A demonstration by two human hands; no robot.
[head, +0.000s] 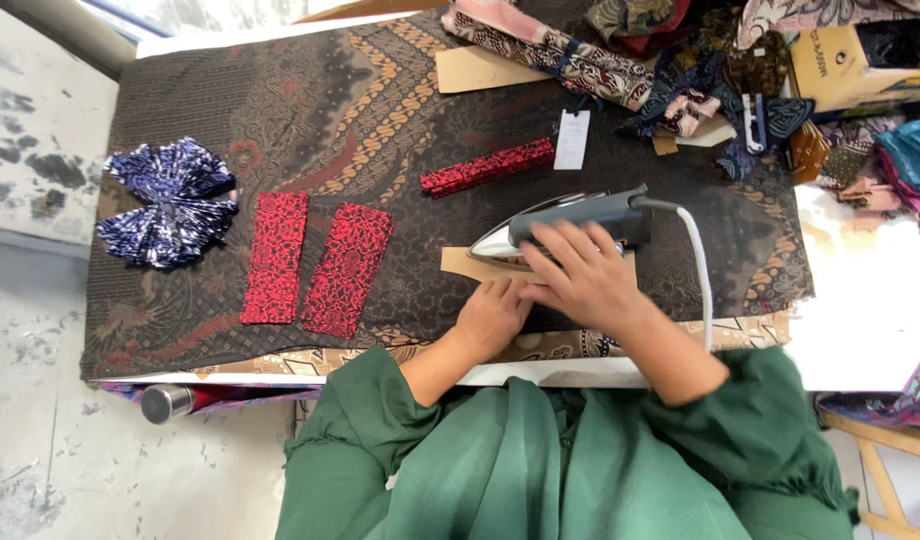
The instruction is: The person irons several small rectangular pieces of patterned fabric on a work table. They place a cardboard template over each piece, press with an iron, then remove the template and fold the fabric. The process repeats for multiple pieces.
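My right hand (583,275) rests on the dark handle of an electric iron (565,228), its fingers curled over the grip. The iron's metal sole points left and sits on a tan cardboard strip (458,263). My left hand (492,315) lies flat beside the iron, pressing down on the near edge of that strip. Two flat red patterned fabric rectangles (275,256) (347,269) lie side by side to the left. A folded red fabric strip (488,166) lies farther back.
A dark batik cloth (310,110) covers the table. Blue pleated fabric fans (168,200) lie at the left edge. A heap of fabric scraps (680,60), a white tag (572,139) and a cardboard box (840,65) crowd the back right. The iron's white cord (700,270) runs toward me.
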